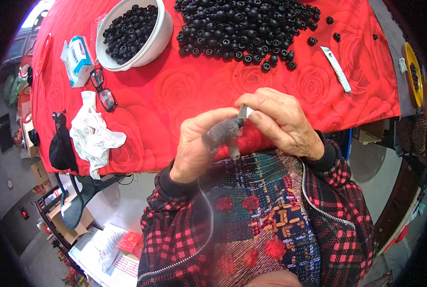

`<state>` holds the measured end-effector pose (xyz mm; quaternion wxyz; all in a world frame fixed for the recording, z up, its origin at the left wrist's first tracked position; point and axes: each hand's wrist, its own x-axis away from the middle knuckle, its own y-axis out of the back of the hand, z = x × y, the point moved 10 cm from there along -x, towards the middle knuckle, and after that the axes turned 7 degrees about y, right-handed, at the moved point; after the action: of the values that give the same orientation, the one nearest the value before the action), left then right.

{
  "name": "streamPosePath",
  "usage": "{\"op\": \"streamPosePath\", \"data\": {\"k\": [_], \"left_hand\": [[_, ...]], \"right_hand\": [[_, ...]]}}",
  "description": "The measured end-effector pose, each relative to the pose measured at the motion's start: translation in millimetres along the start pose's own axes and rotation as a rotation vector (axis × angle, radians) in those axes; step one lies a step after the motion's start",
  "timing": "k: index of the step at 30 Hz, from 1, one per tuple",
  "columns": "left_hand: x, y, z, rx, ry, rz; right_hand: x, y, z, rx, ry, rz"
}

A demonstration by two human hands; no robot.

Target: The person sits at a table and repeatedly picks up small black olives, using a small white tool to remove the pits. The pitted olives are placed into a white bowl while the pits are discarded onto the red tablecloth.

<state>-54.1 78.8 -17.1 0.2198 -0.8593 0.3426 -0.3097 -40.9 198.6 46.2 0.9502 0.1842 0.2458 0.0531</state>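
Both my hands meet just past the near edge of the red tablecloth. My left hand (196,141), with grey covering over some of its fingers, pinches a small black round piece (240,122). Between the thumb and fingers of my right hand (285,122) is a small flat metal blade (243,111), its edge against or very close to the black piece. Fingers hide much of both items. Beyond my hands lies a big pile of similar black round pieces (237,33), several with a ring-shaped hollow showing.
A white bowl (163,36) of black pieces stands at the far left. Nearby are a blue-and-white box (80,55), black-framed glasses (103,91), a crumpled white cloth (91,134) and a black cloth item (63,146). A white strip-shaped packet (336,70) lies right; a yellow dish (415,91) sits beyond.
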Motion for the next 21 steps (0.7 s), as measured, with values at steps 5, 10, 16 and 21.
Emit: {"op": "streamPosePath", "data": {"k": [5,10,16,21], "left_hand": [[0,3,2,-0.005,-0.018,-0.021],[0,3,5,0.066,0.002,-0.003],[-1,6,7,0.041,0.005,-0.010],[-4,2,2,-0.009,0.013,-0.017]], "right_hand": [[1,-1,-4,-0.032,-0.019,-0.009],[1,-3,-8,-0.080,-0.041,0.055],[1,-4,-11,-0.104,-0.031,0.072],[0,-3,-13,-0.097,-0.014,0.043]]}}
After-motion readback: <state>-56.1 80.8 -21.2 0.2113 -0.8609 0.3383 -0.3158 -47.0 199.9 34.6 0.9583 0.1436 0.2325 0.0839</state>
